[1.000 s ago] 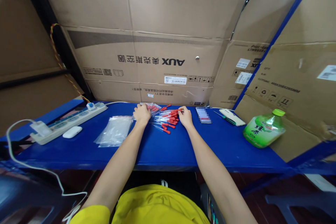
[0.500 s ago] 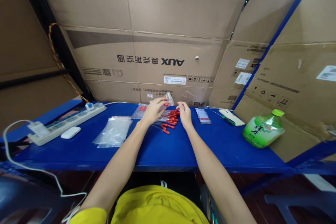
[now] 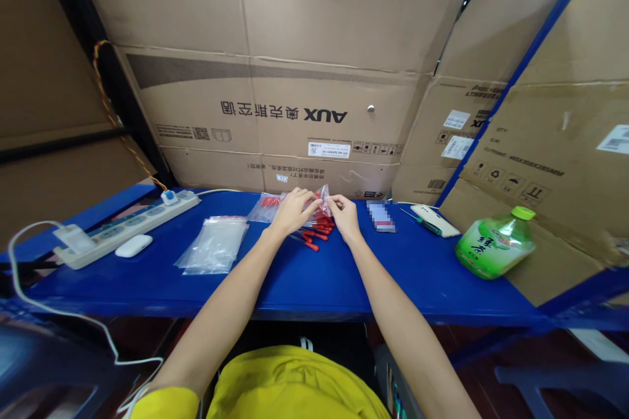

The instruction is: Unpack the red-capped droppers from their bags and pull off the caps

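Both hands meet at a clear plastic bag [image 3: 325, 195] at the back of the blue table. My left hand [image 3: 293, 211] is closed on the bag's left side, its fingers curled. My right hand [image 3: 344, 215] pinches the bag's right edge between thumb and fingers. Below the bag lies a pile of red-tipped, thin-shafted pieces [image 3: 314, 236]; their exact kind is too small to tell. A clear bag with red contents [image 3: 268, 207] lies just left of my left hand. Farther left rests a stack of flat clear zip bags [image 3: 215, 245].
On the left are a white power strip [image 3: 128, 226] and a white case [image 3: 133, 246]. To the right lie a phone [image 3: 381, 216], a green-handled screwdriver [image 3: 428, 226] by a cream-coloured object [image 3: 439, 218], and a green bottle [image 3: 494, 245]. Cardboard [image 3: 304, 78] walls the back.
My right hand has come left and now grips the bag's edge. The bag has shifted slightly right and down, nearer the red-tipped pile.
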A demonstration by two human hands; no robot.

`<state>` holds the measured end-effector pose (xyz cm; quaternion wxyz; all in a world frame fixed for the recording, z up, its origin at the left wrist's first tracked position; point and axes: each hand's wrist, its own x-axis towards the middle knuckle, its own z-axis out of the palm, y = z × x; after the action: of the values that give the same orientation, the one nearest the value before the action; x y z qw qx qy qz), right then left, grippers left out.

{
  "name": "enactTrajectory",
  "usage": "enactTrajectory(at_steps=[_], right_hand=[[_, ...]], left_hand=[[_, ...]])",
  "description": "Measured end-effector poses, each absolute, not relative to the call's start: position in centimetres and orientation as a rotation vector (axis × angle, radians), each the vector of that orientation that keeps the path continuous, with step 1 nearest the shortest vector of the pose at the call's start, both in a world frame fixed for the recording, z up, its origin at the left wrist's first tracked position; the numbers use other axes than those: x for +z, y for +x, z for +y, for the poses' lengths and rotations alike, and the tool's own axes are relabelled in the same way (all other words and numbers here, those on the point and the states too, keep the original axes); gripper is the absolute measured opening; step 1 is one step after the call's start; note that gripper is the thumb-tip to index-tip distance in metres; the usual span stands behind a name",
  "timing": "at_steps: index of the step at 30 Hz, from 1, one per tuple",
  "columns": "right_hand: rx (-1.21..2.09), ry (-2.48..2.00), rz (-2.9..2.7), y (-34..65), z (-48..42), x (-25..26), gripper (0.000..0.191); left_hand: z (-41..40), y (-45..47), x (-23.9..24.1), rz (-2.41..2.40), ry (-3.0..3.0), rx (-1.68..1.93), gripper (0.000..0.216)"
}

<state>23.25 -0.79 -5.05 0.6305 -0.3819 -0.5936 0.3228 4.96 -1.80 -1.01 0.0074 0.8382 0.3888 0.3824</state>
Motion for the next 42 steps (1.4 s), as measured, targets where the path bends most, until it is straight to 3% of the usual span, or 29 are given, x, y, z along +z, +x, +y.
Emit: enactTrajectory(at_steps=[7, 31, 37, 42], right_hand=[[0.733, -0.828, -1.492, 22.3, -2.1, -4.2, 0.025], [0.753, -0.876, -1.515, 22.1, -2.0, -5.0, 0.024], [0.645, -0.927, -1.516, 22.0, -2.3, -5.0, 0.021], [0.41, -1.047, -1.643, 21.7, -3.0, -4.5, 0.005]], left_hand=[[-2.3, 6.0, -1.2, 1.422, 2.347, 1.181, 0.048], [-1.8, 6.0, -1.9, 1.447, 2.465, 1.064, 0.032], [-1.9, 5.7, -1.5, 1.475, 2.515, 0.986, 0.028], [-1.7, 5.5, -1.6, 1.502, 2.563, 0.956, 0.028]])
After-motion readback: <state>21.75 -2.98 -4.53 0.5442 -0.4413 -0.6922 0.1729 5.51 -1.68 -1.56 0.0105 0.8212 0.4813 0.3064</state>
